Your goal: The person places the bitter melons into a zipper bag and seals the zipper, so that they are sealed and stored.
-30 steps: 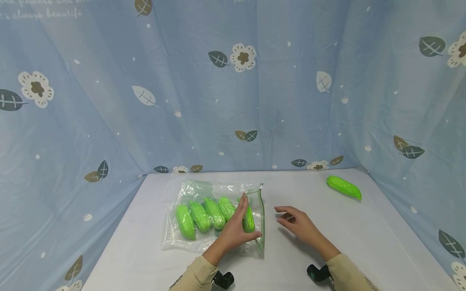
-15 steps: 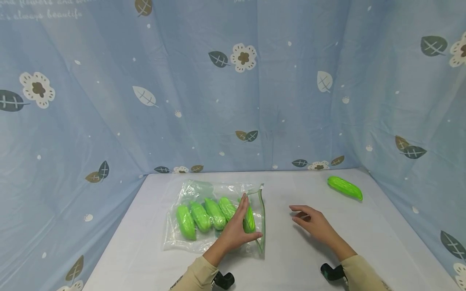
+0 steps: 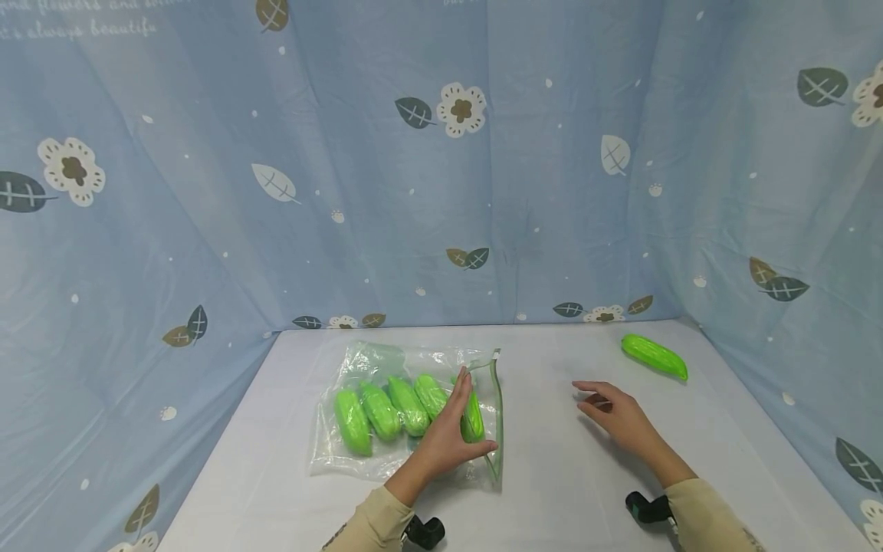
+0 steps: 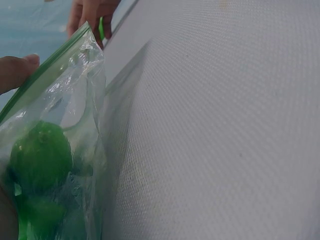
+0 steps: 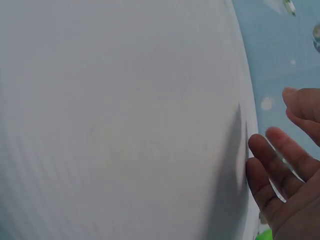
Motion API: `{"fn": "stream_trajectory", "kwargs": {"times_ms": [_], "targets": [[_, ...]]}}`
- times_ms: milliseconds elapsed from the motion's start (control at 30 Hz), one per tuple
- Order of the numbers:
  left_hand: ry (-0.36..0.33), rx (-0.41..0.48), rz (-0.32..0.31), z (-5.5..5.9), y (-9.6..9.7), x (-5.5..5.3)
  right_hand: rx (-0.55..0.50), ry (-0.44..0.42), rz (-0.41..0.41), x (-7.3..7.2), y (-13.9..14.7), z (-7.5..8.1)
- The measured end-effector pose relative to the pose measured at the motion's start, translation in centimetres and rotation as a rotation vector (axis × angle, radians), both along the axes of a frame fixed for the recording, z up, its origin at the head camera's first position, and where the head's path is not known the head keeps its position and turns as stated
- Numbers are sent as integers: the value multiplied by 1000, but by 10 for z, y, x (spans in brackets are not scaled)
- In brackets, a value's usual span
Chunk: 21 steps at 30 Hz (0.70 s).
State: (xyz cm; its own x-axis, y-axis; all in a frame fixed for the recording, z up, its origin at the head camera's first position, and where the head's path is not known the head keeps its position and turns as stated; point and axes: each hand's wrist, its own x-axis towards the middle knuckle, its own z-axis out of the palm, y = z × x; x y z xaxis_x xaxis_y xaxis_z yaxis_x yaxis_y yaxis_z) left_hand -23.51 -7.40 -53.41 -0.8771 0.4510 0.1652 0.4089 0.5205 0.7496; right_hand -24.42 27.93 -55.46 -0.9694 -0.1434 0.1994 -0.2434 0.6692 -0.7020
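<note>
A clear zip bag (image 3: 324, 452) with a green-edged mouth lies at the table's left, several bright green cucumber-shaped vegetables (image 3: 353, 423) inside. My left hand (image 3: 444, 437) rests at the bag's mouth with fingers straight and thumb spread toward the green edge; the left wrist view shows the thumb (image 4: 19, 70) close by the zip strip (image 4: 47, 65). To the right of the bag my right hand (image 3: 616, 416) is over the table, fingers loosely bent and holding nothing. Beyond it lies a single green cucumber-shaped vegetable (image 3: 654, 356) near the back right corner.
The white table (image 3: 545, 491) ends at a blue curtain (image 3: 386, 192) with leaves and flowers, which rises behind and on both sides. A black wrist device (image 3: 425, 532) sits below the left hand and another black device (image 3: 647, 507) by the right wrist.
My right hand has moved rightward, away from the bag and nearer the lone green vegetable. The left hand and the bag have stayed in place.
</note>
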Motion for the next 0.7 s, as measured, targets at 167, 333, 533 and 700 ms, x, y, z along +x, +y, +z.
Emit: {"fn": "stream_trajectory", "kwargs": {"times_ms": [167,333,533,700], "targets": [[-3,2,-2,-1,0,0,8,12,-45,-4,15,0],[-6,-1,-2,-1,0,0,23,14,-82,-7,27,-1],[8,-4,-4,-3,0,-1,29,-9,-123,-11,36,1],[12,3,-7,-4,0,-2,45,-42,-160,-16,44,2]]}}
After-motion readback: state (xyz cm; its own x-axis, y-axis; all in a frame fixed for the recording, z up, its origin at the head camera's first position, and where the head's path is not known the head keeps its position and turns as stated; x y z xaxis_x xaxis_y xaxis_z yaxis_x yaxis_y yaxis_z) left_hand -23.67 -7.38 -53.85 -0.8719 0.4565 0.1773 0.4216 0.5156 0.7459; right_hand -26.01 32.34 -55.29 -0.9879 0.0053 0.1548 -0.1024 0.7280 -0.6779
